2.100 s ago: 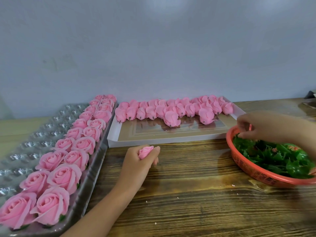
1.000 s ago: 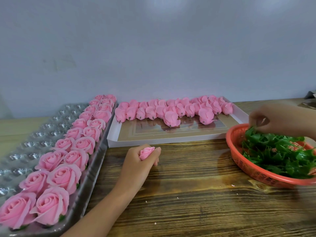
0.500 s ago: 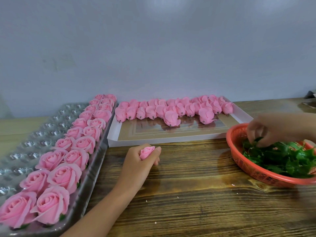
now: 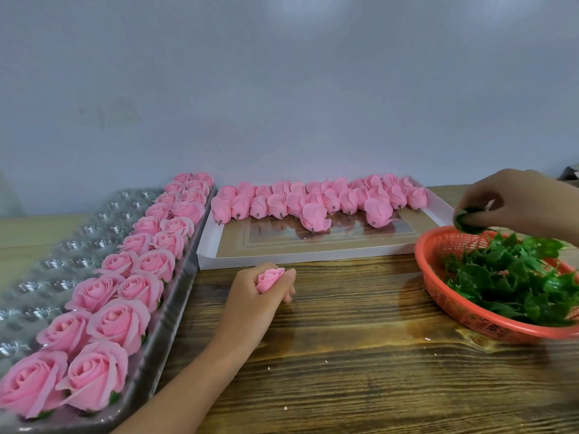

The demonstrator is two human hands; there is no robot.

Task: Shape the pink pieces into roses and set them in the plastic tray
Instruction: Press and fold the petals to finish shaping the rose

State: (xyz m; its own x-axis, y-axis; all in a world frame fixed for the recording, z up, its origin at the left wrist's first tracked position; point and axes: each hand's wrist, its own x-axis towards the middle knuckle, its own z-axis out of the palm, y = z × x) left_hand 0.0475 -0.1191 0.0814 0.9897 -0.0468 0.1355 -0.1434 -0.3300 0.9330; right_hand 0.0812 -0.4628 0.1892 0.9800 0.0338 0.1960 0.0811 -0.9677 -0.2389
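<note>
Two hands in view, both bare. Left hand: slim, narrow fingers, knuckles lightly marked. Left forearm: uncovered right down to the lower edge, long and slender. Right hand: broad back showing, slightly blurred. Right wrist: uncovered to the right edge. Nails too small to judge.

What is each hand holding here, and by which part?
Left hand grips a pink rosebud round its base. Right hand pinches a green leaf piece between fingertips, exact spot hidden.
</note>
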